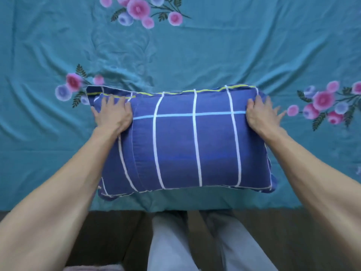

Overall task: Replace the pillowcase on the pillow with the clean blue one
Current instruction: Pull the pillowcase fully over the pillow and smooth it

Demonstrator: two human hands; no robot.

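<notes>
Left hand point(112, 112), right hand point(260, 112) flank pillow point(187, 145), seemingly pressing.

The plump pillow inside the blue white-checked fabric pillowcase point(181, 145) is wholly hidden, the right hand point(261, 112) has fingertips blurred over the case's edge, and the teal floral bedsheet point(214, 51) runs off three frame edges.
</notes>
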